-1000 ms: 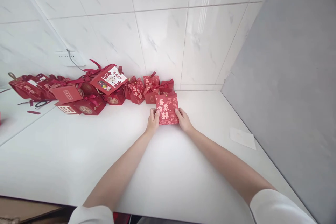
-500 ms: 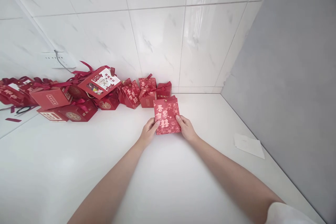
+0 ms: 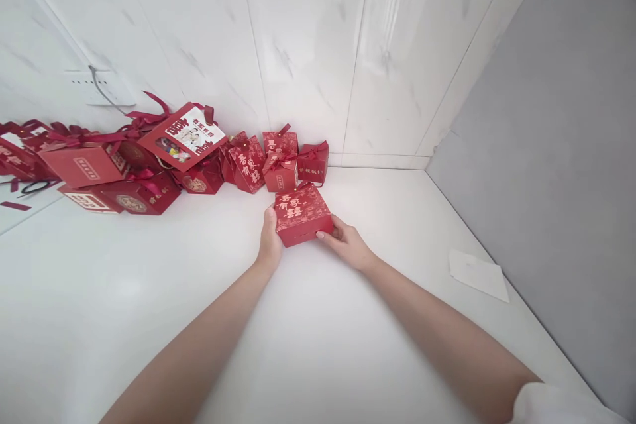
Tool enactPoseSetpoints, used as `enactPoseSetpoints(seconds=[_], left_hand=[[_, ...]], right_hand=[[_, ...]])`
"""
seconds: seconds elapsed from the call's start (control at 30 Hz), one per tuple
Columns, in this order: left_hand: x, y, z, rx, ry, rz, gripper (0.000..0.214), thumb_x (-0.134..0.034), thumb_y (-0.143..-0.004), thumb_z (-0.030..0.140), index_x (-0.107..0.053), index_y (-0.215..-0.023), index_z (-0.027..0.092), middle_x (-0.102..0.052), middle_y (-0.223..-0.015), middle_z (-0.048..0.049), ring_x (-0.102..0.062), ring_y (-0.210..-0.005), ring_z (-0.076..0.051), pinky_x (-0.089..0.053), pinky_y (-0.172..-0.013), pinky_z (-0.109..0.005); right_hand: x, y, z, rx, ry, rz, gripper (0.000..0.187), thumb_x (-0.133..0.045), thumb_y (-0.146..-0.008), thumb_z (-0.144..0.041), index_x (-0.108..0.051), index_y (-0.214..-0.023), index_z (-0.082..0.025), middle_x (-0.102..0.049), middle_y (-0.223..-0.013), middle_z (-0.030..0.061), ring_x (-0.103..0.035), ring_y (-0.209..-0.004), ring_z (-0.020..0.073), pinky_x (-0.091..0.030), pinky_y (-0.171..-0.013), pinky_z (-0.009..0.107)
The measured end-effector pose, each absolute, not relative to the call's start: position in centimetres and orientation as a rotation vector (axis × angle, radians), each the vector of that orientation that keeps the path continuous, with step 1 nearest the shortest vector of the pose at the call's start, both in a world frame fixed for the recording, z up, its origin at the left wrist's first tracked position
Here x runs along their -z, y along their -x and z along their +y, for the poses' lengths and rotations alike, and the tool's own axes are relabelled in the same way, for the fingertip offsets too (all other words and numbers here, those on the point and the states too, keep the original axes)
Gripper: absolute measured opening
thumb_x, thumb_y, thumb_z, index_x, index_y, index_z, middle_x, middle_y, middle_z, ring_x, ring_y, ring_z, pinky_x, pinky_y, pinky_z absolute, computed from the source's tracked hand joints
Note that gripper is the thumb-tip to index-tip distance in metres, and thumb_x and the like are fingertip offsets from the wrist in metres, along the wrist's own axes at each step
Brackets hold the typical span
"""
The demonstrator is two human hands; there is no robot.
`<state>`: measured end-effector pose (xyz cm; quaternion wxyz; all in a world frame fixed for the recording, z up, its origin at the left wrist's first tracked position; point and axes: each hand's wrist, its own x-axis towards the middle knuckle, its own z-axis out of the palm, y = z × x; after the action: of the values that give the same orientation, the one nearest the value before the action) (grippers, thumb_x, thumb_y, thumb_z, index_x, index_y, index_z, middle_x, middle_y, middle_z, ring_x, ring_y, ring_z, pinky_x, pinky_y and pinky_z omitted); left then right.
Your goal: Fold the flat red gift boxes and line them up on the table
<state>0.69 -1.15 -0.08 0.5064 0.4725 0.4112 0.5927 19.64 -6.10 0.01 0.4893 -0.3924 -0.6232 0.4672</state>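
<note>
A red gift box (image 3: 303, 213) with pale Chinese characters and a floral print is held between my two hands, its patterned face tilted upward and a plain red side toward me. My left hand (image 3: 269, 238) grips its left side, the thumb along the edge. At the lower right corner my right hand (image 3: 348, 245) holds it, thumb on the front side and the other fingers partly hidden behind. Just beyond it stand a small red box with a bow (image 3: 281, 173) and a darker red box (image 3: 313, 162).
Along the tiled wall (image 3: 303, 53) several red boxes with ribbons crowd the left, one with a clear window (image 3: 185, 138) tilted on top. Scissors (image 3: 36, 187) lie at far left. A white paper (image 3: 478, 274) rests near the grey panel (image 3: 561, 146) on the right.
The gift box has tipped back from facing me to facing upward, showing its front side. Both hands have shifted slightly left with it, and the camera view has tilted a little.
</note>
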Motion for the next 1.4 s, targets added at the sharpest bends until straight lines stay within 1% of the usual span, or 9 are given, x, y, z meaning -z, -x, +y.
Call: enactPoseSetpoints(seconds=[0.1, 0.27, 0.47, 0.77, 0.9, 1.03, 1.2, 1.33, 1.4], left_hand=[[0.1, -0.7, -1.1, -1.304, -1.052, 0.863, 0.075, -0.034, -0.086, 0.077, -0.059, -0.126, 0.019, -0.065, -0.127, -0.0097, -0.056, -0.122, -0.028, -0.044, -0.102, -0.041], [-0.2, -0.3, -1.5, -1.080, -1.247, 0.785, 0.075, -0.036, -0.086, 0.076, -0.051, -0.136, 0.022, -0.065, -0.126, -0.0113, -0.062, -0.114, -0.030, -0.052, -0.089, -0.042], [-0.7, -0.6, -1.8, -0.990, -1.381, 0.945, 0.060, -0.061, -0.084, 0.058, -0.053, -0.129, 0.021, -0.070, -0.115, -0.0106, -0.072, -0.072, -0.020, -0.056, -0.068, -0.031], [-0.6, -0.6, -1.6, -1.091, -1.315, 1.102, 0.055, -0.067, -0.078, 0.058, -0.068, -0.112, 0.014, -0.074, -0.092, -0.0094, -0.068, -0.063, -0.017, -0.054, -0.064, -0.030], [-0.8, -0.5, -1.9, -1.116, -1.354, 1.049, 0.057, -0.062, -0.082, 0.060, -0.066, -0.120, 0.019, -0.070, -0.117, -0.0110, -0.067, -0.097, -0.025, -0.054, -0.074, -0.033], [-0.7, -0.5, -1.7, -1.200, -1.314, 0.857, 0.059, -0.036, -0.093, 0.065, -0.060, -0.129, 0.025, -0.049, -0.146, -0.0067, -0.044, -0.135, -0.027, -0.044, -0.105, -0.042], [0.2, -0.8, -1.3, -1.238, -1.354, 0.960, 0.057, -0.071, -0.078, 0.050, -0.061, -0.127, 0.022, -0.055, -0.140, -0.0087, -0.046, -0.134, -0.030, -0.034, -0.114, -0.046], [0.0, -0.7, -1.8, -1.118, -1.218, 0.777, 0.067, -0.044, -0.087, 0.070, -0.060, -0.131, 0.023, -0.063, -0.131, -0.0086, -0.046, -0.135, -0.032, -0.035, -0.114, -0.049], [-0.3, -0.7, -2.1, -1.048, -1.226, 0.708, 0.073, -0.038, -0.087, 0.074, -0.059, -0.132, 0.021, -0.061, -0.133, -0.0095, -0.044, -0.137, -0.032, -0.033, -0.116, -0.049]], right_hand=[[0.0, -19.7, -6.0, -1.163, 0.977, -1.499, 0.045, -0.057, -0.091, -0.048, -0.056, -0.131, -0.025, -0.068, -0.122, 0.0054, -0.067, -0.108, 0.0233, -0.051, -0.100, 0.040], [0.1, -20.0, -5.7, -1.286, 1.078, -1.358, 0.050, -0.051, -0.092, -0.057, -0.057, -0.122, -0.017, -0.072, -0.069, 0.0042, -0.071, -0.066, 0.0214, -0.059, -0.070, 0.037], [0.0, -19.9, -5.9, -1.236, 1.127, -1.324, 0.052, -0.050, -0.092, -0.060, -0.057, -0.120, -0.017, -0.071, -0.064, 0.0037, -0.069, -0.059, 0.0209, -0.057, -0.062, 0.033], [-0.2, -20.0, -6.5, -1.046, 1.271, -1.406, 0.053, -0.049, -0.091, -0.062, -0.062, -0.121, -0.020, -0.060, -0.049, -0.0018, -0.056, -0.043, 0.0165, -0.048, -0.050, 0.028], [0.2, -19.9, -6.2, -0.988, 1.278, -1.352, 0.052, -0.050, -0.091, -0.059, -0.059, -0.127, -0.022, -0.070, -0.073, 0.0028, -0.065, -0.054, 0.0179, -0.054, -0.058, 0.031], [0.4, -19.7, -6.4, -0.674, 1.224, -1.410, 0.050, -0.048, -0.096, -0.046, -0.046, -0.143, -0.030, -0.065, -0.123, 0.0069, -0.070, -0.094, 0.0219, -0.057, -0.079, 0.035], [0.0, -19.0, -7.5, -0.174, 1.035, -1.752, 0.044, -0.044, -0.098, -0.022, -0.050, -0.139, -0.034, -0.051, -0.145, 0.0038, -0.050, -0.132, 0.0235, -0.036, -0.114, 0.047], [-0.3, -18.3, -8.0, -0.217, 1.013, -1.818, 0.061, -0.048, -0.097, -0.025, -0.023, -0.153, -0.031, -0.054, -0.143, 0.0061, -0.049, -0.133, 0.0238, -0.036, -0.113, 0.050], [-0.5, -18.3, -8.0, -0.303, 1.010, -1.813, 0.060, -0.051, -0.097, -0.029, -0.027, -0.152, -0.030, -0.050, -0.146, 0.0067, -0.045, -0.136, 0.0239, -0.038, -0.112, 0.047]])
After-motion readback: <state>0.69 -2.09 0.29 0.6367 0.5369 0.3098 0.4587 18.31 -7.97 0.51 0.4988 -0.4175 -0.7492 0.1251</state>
